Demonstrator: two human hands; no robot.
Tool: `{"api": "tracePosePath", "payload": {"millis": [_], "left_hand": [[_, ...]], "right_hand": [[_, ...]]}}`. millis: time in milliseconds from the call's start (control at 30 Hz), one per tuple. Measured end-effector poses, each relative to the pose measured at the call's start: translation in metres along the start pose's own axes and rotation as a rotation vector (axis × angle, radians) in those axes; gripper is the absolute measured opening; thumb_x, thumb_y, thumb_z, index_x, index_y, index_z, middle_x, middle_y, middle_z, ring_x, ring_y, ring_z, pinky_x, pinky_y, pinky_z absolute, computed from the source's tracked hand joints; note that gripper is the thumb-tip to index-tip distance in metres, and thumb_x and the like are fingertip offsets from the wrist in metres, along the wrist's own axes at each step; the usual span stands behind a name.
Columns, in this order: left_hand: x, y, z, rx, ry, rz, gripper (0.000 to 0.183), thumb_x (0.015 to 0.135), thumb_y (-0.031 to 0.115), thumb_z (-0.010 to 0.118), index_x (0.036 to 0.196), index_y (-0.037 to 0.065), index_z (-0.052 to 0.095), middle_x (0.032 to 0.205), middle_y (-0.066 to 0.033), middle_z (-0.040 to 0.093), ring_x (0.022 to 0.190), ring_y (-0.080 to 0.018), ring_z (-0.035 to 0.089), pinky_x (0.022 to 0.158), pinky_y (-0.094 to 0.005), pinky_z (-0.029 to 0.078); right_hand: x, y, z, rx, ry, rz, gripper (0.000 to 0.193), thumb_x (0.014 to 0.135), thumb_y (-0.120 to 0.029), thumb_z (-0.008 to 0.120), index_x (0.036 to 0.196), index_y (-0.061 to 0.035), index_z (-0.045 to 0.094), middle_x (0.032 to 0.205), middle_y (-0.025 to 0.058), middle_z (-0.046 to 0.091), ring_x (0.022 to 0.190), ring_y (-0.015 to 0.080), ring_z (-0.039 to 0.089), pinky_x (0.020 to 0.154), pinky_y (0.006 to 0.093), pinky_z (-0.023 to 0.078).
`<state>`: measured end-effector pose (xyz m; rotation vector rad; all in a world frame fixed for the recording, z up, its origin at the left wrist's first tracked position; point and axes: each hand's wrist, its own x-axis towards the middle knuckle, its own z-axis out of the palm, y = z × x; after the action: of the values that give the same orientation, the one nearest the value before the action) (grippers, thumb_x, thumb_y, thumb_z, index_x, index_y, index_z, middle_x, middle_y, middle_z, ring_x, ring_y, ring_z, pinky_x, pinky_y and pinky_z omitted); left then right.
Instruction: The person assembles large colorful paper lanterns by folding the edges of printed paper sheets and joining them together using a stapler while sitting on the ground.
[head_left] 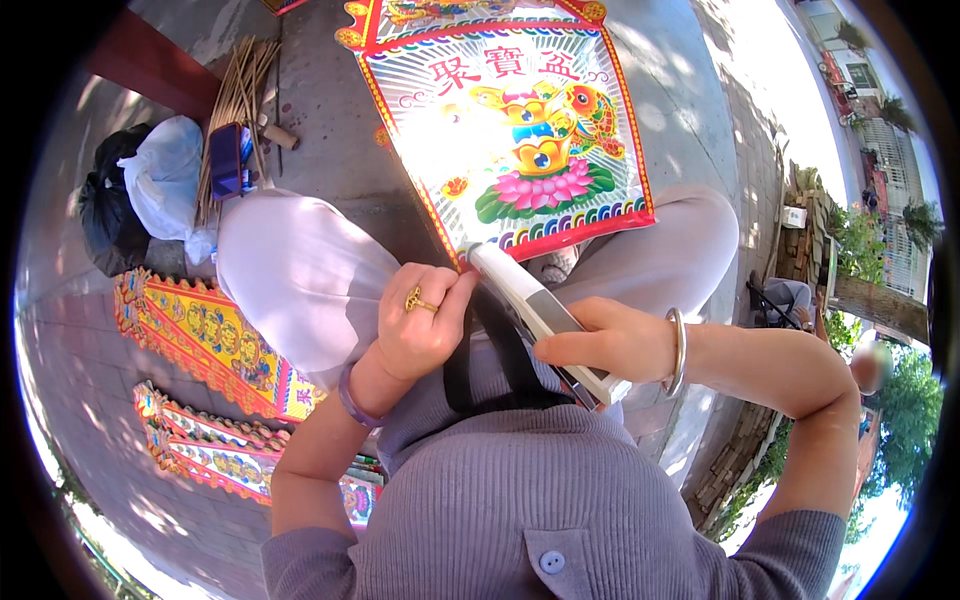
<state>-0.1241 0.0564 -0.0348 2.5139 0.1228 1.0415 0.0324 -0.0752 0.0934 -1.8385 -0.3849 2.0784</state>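
A large printed paper piece (545, 150) stands between my knees, with red and yellow borders, a pink lotus and a fish on a silvery ground. My left hand (425, 315), with a gold ring, is closed in a pinch at its lower left corner. In my right hand (625, 345), with a silver bangle, is a long white and grey stapler (530, 300). My thumb lies along its top, and its front end touches the paper's lower edge beside my left fingers. Black straps hang below the stapler. What lies under its tip is hidden.
More decorated paper pieces (215, 340) lie on the paving at left. Farther off are a white plastic bag (165, 175), a black bag (112, 200), thin wooden sticks (240, 90) and a phone (226, 160). A red post (155, 65) stands far left; another person (790, 298) sits at right.
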Motion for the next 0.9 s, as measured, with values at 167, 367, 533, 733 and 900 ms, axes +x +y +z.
{"api": "tracePosePath", "payload": {"millis": [167, 367, 533, 733, 900], "left_hand": [[0.002, -0.007, -0.012, -0.072, -0.029, -0.098, 0.024, 0.065, 0.004, 0.073, 0.088, 0.001, 0.068, 0.075, -0.0051, 0.052, 0.066, -0.0216, 0.054, 0.057, -0.0327, 0.045], [0.047, -0.089, -0.018, -0.258, 0.160, -0.637, 0.050, 0.077, 0.021, 0.077, 0.119, -0.001, 0.059, 0.103, -0.0098, 0.054, 0.089, -0.0182, 0.054, 0.075, -0.0302, 0.047], [0.115, -0.201, 0.029, -0.414, 0.185, -1.074, 0.059, 0.076, 0.033, 0.078, 0.115, -0.006, 0.057, 0.098, -0.0134, 0.055, 0.091, -0.0199, 0.055, 0.081, -0.0324, 0.046], [0.134, -0.233, 0.066, -0.055, 0.445, -1.090, 0.043, 0.075, 0.025, 0.073, 0.107, -0.003, 0.063, 0.093, -0.0164, 0.067, 0.088, -0.0300, 0.065, 0.079, -0.0378, 0.050], [0.169, -0.246, 0.065, -0.251, 0.250, -1.031, 0.018, 0.073, 0.016, 0.060, 0.079, 0.003, 0.071, 0.082, -0.0193, 0.068, 0.081, -0.0348, 0.066, 0.073, -0.0419, 0.050]], "right_hand": [[0.010, 0.007, 0.001, -0.106, 0.021, -0.023, 0.046, 0.086, -0.041, 0.060, 0.089, 0.0049, 0.063, 0.075, 0.0129, 0.063, 0.068, 0.0170, 0.063, 0.061, 0.0301, 0.050], [0.014, 0.016, 0.002, -0.153, 0.012, -0.079, 0.047, 0.085, -0.043, 0.061, 0.096, 0.0027, 0.063, 0.088, 0.0119, 0.065, 0.082, 0.0179, 0.062, 0.072, 0.0315, 0.049], [0.020, 0.029, 0.006, -0.214, 0.040, -0.139, 0.045, 0.088, -0.042, 0.060, 0.097, 0.0022, 0.063, 0.087, 0.0109, 0.065, 0.082, 0.0178, 0.062, 0.072, 0.0318, 0.049], [0.030, 0.059, 0.019, -0.112, 0.112, -0.354, 0.041, 0.088, -0.039, 0.061, 0.093, 0.0021, 0.063, 0.084, 0.0124, 0.066, 0.079, 0.0198, 0.064, 0.070, 0.0339, 0.049], [0.038, 0.061, 0.027, -0.110, 0.176, -0.502, 0.041, 0.088, -0.039, 0.060, 0.092, 0.0024, 0.061, 0.082, 0.0145, 0.067, 0.078, 0.0243, 0.065, 0.069, 0.0362, 0.050]]}}
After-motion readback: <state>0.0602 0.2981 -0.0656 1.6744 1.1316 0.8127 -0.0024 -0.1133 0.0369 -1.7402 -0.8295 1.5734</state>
